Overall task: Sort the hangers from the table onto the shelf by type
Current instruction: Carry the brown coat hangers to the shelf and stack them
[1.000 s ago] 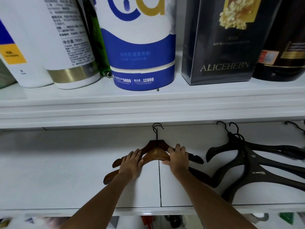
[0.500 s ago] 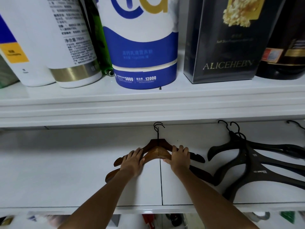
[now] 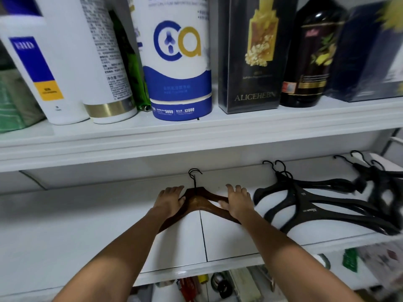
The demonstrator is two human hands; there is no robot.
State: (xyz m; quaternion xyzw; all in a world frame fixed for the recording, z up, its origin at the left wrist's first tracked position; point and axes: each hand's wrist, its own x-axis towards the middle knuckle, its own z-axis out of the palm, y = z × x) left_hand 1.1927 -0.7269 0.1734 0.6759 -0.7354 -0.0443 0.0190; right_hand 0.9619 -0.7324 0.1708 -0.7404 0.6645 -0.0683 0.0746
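- My left hand lies flat on the left arm of the wooden hangers. The fingers stretch over the wood without wrapping it, and the thumb sits at the near edge.
- My right hand mirrors it on the right arm, fingers straight and reaching past the wood, closed on nothing.
- I judge this two-palm press to be for squaring up: weight on both arms at once lets the top hanger slide until it nests on the one below.
- The wooden hangers, two by the hooks, lie flat on the lower shelf. Their peak sits about over the seam between the boards.
- The hooks point at the back wall, which I take to be deliberate, since it leaves the arms facing the front and easy to lift.
- The black hangers lie in their own pile just beside, to the right, hooks also to the back, so each type has its own patch.
- My right hand and forearm cover the end of the wooden arm, so I cannot tell whether it touches the black pile.
- A second black pile lies farther right, blurred.
- The upper shelf holds a tub, bottles and a box, none of them part of this job.
- The table is out of view, so I cannot judge how many hangers remain.
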